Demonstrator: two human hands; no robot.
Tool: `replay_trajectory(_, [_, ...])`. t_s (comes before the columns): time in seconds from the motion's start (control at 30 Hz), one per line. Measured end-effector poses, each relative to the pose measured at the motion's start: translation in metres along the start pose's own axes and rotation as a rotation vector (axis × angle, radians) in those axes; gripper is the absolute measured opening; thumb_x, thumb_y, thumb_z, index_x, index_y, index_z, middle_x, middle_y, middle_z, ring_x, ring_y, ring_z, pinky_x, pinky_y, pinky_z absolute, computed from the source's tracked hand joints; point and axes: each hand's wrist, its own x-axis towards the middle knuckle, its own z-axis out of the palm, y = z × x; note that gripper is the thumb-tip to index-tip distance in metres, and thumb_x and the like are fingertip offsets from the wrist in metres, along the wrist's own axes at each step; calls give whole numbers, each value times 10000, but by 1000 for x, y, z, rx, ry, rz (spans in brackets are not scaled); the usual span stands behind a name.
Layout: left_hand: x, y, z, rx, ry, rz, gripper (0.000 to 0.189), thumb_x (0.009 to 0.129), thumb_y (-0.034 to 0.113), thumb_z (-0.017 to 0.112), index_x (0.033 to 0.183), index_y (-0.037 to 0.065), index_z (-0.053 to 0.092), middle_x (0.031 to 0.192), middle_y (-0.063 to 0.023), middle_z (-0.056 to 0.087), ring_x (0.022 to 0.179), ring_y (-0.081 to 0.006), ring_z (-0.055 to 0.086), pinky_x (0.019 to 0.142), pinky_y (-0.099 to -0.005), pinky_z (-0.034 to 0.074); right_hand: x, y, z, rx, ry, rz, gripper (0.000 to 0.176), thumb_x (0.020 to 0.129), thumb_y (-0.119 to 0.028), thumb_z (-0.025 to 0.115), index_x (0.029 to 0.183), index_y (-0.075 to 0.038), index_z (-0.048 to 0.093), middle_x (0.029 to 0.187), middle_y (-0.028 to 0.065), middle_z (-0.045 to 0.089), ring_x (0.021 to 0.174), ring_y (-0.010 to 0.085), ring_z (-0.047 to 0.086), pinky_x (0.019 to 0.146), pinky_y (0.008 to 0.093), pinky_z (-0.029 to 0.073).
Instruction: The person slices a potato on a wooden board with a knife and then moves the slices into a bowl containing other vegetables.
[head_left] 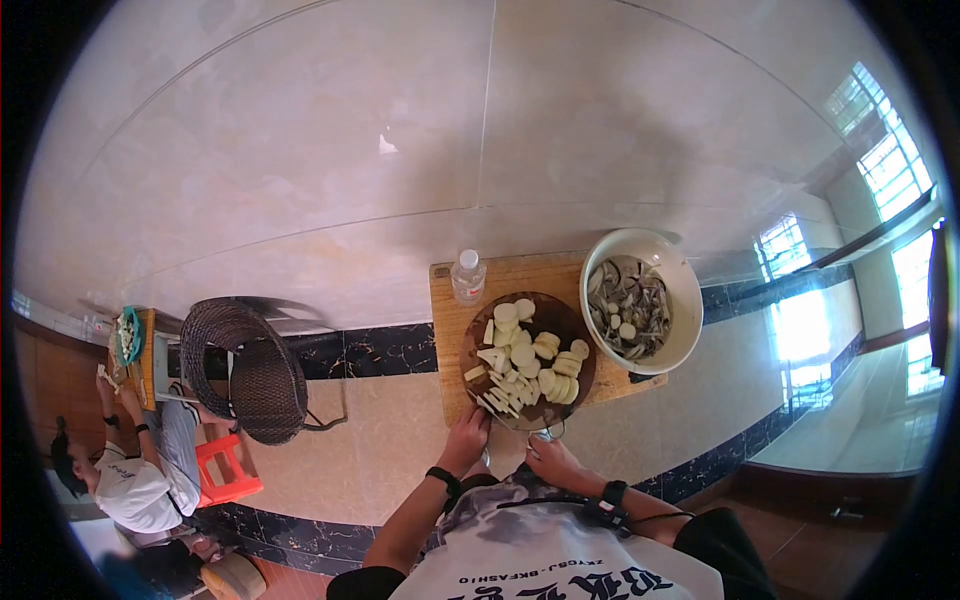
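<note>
A round dark board point(575, 325) lies on a wooden table point(450, 300) and bears many pale slices and cut pieces point(522, 354). My left hand point(468, 438) is at the board's near left edge, its fingers closed, though what they hold is too small to make out. By the near right edge, next to a small metal ring, is my right hand point(550, 458), also with closed fingers; its hold is unclear. To the right of the board stands a white bowl point(688, 300) with greyish cut pieces in liquid. A clear bottle point(468, 277) stands behind the board.
A dark wicker chair point(268, 390) stands to the left. Farther left, another person point(140, 490) sits near a red stool point(225, 470), hands at a small table with a green basin point(129, 335). A tiled wall point(350, 150) rises behind the table.
</note>
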Motion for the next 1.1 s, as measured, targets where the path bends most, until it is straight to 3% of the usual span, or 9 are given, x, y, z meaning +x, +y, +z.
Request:
replay_trajectory(0.47, [-7, -7, 7, -63, -6, 18, 231, 816, 76, 616, 991, -61, 678, 1099, -181, 627, 1112, -331, 594, 950, -379, 529, 28, -7, 11, -18, 3, 11, 209, 933, -169, 541, 976, 35, 528, 839, 335, 614, 843, 561, 599, 729, 612, 473])
replay_trajectory(0.63, [-3, -3, 6, -9, -9, 8, 224, 821, 73, 606, 990, -59, 669, 1103, -184, 625, 1133, -346, 582, 965, -399, 525, 24, -11, 6, -74, 82, -150, 212, 938, -180, 544, 981, 26, 522, 781, 324, 612, 797, 560, 598, 710, 625, 469])
replay_trajectory(0.77, [2, -2, 4, 21, -20, 33, 253, 823, 64, 595, 1032, -61, 667, 1109, -193, 622, 1171, -356, 572, 1031, -404, 495, 11, -12, -9, -24, 11, 15, 226, 946, -203, 553, 981, 19, 538, 774, 327, 619, 788, 554, 609, 706, 628, 472])
replay_trajectory(1.0, [13, -6, 10, -147, -103, -35, 300, 841, 45, 577, 1115, -64, 632, 1216, -204, 572, 1272, -372, 511, 1100, -411, 454, -1, -28, -33, -27, 143, -176, 238, 957, -229, 582, 967, 9, 560, 758, 320, 628, 767, 551, 622, 684, 613, 489])
replay_trajectory(1.1, [16, -11, 5, -78, -116, 41, 293, 839, 44, 585, 1115, -48, 618, 1217, -197, 555, 1250, -372, 505, 1076, -417, 459, -4, -35, -39, 67, 224, -67, 234, 948, -220, 601, 975, 9, 562, 765, 314, 636, 770, 537, 632, 679, 589, 501])
